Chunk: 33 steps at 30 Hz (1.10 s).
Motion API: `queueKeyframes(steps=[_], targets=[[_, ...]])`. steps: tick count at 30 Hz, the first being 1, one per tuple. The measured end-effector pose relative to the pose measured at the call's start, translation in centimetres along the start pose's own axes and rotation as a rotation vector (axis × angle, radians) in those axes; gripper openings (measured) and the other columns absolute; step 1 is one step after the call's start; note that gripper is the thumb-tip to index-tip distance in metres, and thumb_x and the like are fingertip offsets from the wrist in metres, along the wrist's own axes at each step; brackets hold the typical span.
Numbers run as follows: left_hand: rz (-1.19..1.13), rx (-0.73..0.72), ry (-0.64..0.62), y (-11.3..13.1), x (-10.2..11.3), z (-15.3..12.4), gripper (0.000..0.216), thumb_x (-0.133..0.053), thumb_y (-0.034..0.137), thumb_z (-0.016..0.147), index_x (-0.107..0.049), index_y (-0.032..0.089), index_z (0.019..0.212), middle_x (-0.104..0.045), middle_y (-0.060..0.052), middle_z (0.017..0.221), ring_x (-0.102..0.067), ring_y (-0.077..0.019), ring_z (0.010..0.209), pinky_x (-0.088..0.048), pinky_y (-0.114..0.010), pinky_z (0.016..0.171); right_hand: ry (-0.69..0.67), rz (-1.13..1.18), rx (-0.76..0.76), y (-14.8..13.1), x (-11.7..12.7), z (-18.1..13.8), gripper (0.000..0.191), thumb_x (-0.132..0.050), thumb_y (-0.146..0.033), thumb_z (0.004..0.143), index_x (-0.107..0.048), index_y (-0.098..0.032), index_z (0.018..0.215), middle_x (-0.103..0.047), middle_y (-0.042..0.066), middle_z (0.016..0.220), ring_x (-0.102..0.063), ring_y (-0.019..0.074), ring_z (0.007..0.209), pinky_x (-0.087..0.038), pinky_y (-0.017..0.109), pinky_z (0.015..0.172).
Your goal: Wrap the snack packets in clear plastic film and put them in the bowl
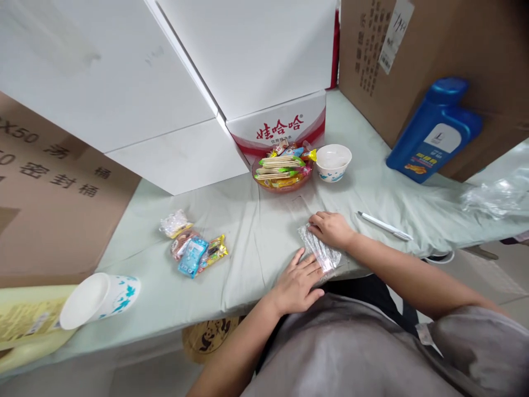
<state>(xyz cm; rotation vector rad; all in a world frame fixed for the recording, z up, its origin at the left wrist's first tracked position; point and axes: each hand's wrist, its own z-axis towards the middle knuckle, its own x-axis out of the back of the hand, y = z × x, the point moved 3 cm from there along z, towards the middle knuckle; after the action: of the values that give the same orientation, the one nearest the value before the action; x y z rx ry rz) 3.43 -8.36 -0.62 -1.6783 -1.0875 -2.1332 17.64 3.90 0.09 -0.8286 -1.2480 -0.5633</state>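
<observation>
A small clear plastic bag (pixel 321 253) lies flat near the front edge of the pale green table cover (pixel 256 231). My left hand (pixel 298 282) rests flat with fingers stretched out, touching the bag's near end. My right hand (pixel 330 229) presses down on the bag's far end with fingers curled. A white pen (pixel 384 226) lies just right of my right hand.
A red dish (pixel 283 172) piled with wrapped snacks and a white bowl (pixel 333 161) stand behind. Several snack packets (pixel 194 248) lie at the left. A white cup (pixel 99 298) lies tipped at front left. A blue bottle (pixel 433 132), cardboard boxes and white boxes ring the table.
</observation>
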Motion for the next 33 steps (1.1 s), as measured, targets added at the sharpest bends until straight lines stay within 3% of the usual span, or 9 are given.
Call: queueKeyframes(steps=[3, 7, 10, 15, 21, 23, 26, 29, 33], targets=[[-0.029, -0.021, 0.11, 0.2, 0.3, -0.1, 0.037, -0.058, 0.031, 0.089, -0.057, 0.017, 0.123, -0.064, -0.011, 0.124, -0.048, -0.0293, 0.131, -0.024, -0.057, 0.117, 0.031, -0.016, -0.004, 0.1, -0.4, 0.0, 0.028, -0.046, -0.038, 0.098, -0.063, -0.016, 0.102, -0.068, 0.009, 0.096, -0.062, 0.0211, 0.091, -0.037, 0.029, 0.074], [-0.127, 0.08, 0.429, 0.2, 2.3, -0.6, 0.022, -0.051, 0.019, 0.091, -0.06, 0.017, 0.112, -0.063, -0.012, 0.114, -0.057, -0.0232, 0.113, -0.049, -0.042, 0.099, 0.049, -0.041, 0.0, -0.1, -0.3, 0.0, 0.027, -0.045, -0.035, 0.098, -0.063, -0.015, 0.099, -0.067, 0.01, 0.094, -0.061, 0.0212, 0.088, -0.037, 0.03, 0.074], [-0.113, 0.133, 0.577, -0.4, 3.9, -0.4, 0.025, -0.047, 0.014, 0.091, -0.06, 0.018, 0.113, -0.062, -0.011, 0.106, -0.057, -0.0211, 0.101, -0.053, -0.039, 0.088, 0.059, -0.055, -0.004, -0.3, -0.5, -0.1, 0.027, -0.045, -0.035, 0.098, -0.063, -0.015, 0.099, -0.067, 0.01, 0.093, -0.061, 0.0216, 0.087, -0.037, 0.03, 0.073], [0.063, 0.016, 0.443, -2.8, 3.8, 1.8, 0.034, -0.044, 0.007, 0.088, -0.066, 0.022, 0.108, -0.06, -0.009, 0.116, -0.052, -0.0238, 0.11, -0.05, -0.043, 0.093, 0.089, 0.005, -0.035, 0.0, -0.5, 0.2, 0.025, -0.048, -0.034, 0.096, -0.063, -0.015, 0.1, -0.067, 0.01, 0.092, -0.062, 0.0225, 0.086, -0.041, 0.03, 0.072], [0.099, 0.075, 0.479, -5.2, 2.7, 2.5, 0.015, -0.053, 0.015, 0.09, -0.067, 0.02, 0.09, -0.064, -0.007, 0.1, -0.054, -0.0232, 0.101, -0.052, -0.041, 0.087, 0.52, 0.221, -0.022, 0.3, 3.8, -2.9, 0.028, -0.044, -0.032, 0.097, -0.059, -0.018, 0.116, -0.063, 0.013, 0.11, -0.057, 0.0254, 0.108, -0.046, 0.04, 0.091], [0.078, 0.067, 0.51, -5.0, 2.8, 2.3, 0.015, -0.051, 0.014, 0.09, -0.065, 0.018, 0.091, -0.063, -0.009, 0.101, -0.054, -0.0232, 0.101, -0.052, -0.041, 0.086, 0.442, 0.185, 0.13, -0.9, 3.6, -5.0, 0.036, -0.046, -0.035, 0.096, -0.054, -0.018, 0.127, -0.061, 0.015, 0.124, -0.051, 0.0268, 0.122, -0.041, 0.045, 0.101], [0.056, 0.099, 0.591, -4.8, 3.1, 1.9, 0.023, -0.045, 0.007, 0.086, -0.064, 0.017, 0.094, -0.061, -0.01, 0.103, -0.054, -0.0233, 0.102, -0.052, -0.042, 0.089, 0.175, 0.029, 0.37, -3.1, 0.7, -7.9, 0.069, -0.056, -0.046, 0.089, -0.039, -0.01, 0.145, -0.046, 0.019, 0.146, -0.032, 0.0327, 0.14, -0.027, 0.052, 0.112], [0.058, 0.071, 0.511, -4.6, 2.9, 2.2, 0.025, -0.047, 0.007, 0.086, -0.064, 0.019, 0.1, -0.064, -0.008, 0.107, -0.054, -0.0234, 0.106, -0.05, -0.043, 0.094, 0.058, -0.046, 0.355, -4.0, -2.0, -9.4, 0.076, -0.063, -0.036, 0.085, -0.033, -0.007, 0.149, -0.036, 0.019, 0.152, -0.029, 0.0323, 0.142, -0.024, 0.049, 0.115], [0.082, 0.119, 0.457, -4.7, 2.5, 2.5, 0.019, -0.052, 0.014, 0.089, -0.066, 0.019, 0.101, -0.067, -0.007, 0.106, -0.054, -0.0233, 0.107, -0.049, -0.043, 0.095, 0.089, 0.017, 0.302, -4.0, -1.9, -10.1, 0.057, -0.059, -0.029, 0.087, -0.047, -0.01, 0.14, -0.045, 0.018, 0.147, -0.035, 0.0322, 0.138, -0.029, 0.051, 0.111]])
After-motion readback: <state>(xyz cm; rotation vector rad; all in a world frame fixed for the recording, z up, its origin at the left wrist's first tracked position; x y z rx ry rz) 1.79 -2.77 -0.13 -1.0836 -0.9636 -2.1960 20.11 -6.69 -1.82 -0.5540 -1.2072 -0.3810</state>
